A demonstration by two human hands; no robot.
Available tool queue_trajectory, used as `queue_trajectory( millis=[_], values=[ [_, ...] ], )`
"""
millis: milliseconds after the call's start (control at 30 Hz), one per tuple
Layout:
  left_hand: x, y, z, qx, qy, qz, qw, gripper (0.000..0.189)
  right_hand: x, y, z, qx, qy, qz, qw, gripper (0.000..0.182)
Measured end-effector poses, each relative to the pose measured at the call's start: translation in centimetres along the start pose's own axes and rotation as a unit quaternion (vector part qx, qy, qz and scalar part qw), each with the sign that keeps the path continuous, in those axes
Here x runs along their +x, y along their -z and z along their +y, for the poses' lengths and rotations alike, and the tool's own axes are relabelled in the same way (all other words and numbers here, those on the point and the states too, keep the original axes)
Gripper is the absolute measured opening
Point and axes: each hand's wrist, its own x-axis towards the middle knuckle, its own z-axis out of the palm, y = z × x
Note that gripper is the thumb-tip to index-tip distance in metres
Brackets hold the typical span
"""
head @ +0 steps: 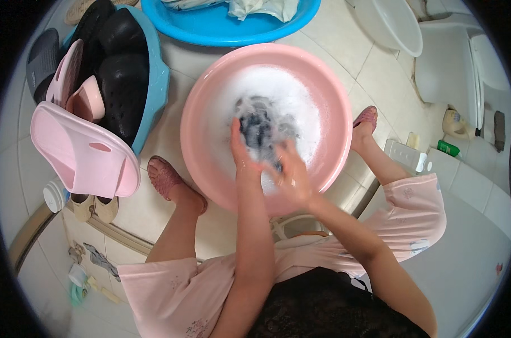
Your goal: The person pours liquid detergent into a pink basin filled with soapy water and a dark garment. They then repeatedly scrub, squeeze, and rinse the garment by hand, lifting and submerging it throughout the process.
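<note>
Suds fill a pink plastic basin [331, 84] on the floor between my feet. Over the foam, my left hand [242, 145] holds a dark, wet item [256, 129] along its left side. The item looks like fabric, but suds and blur hide its exact kind. My right hand [292, 171] is at the item's lower right end, its fingers blurred by motion. Whether those fingers grip the item or only rub it cannot be told. White foam [223, 97] surrounds both hands' work, and the water below is hidden.
Beyond stands a blue basin [226, 39] with pale cloth [266, 8]. At left, a teal tub [156, 80] holds black footwear [124, 88] and pink slippers [86, 148]. A white basin [390, 25] leans at upper right. Bottles, including a green one [448, 148], lie farther right.
</note>
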Motion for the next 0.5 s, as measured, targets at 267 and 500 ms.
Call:
queue_trajectory(
  millis=[267,500],
  values=[
    [3.8,6.0,-2.2,0.032,-0.088,-0.146,0.985,0.036,1.7,-1.8,-3.0,-0.139,0.104,0.047,0.984,0.024],
    [1.7,-1.0,0.0,0.132,-0.122,0.047,0.983,0.045,10.1,1.9,11.9,0.096,-0.239,0.135,0.957,0.059]
  ],
)
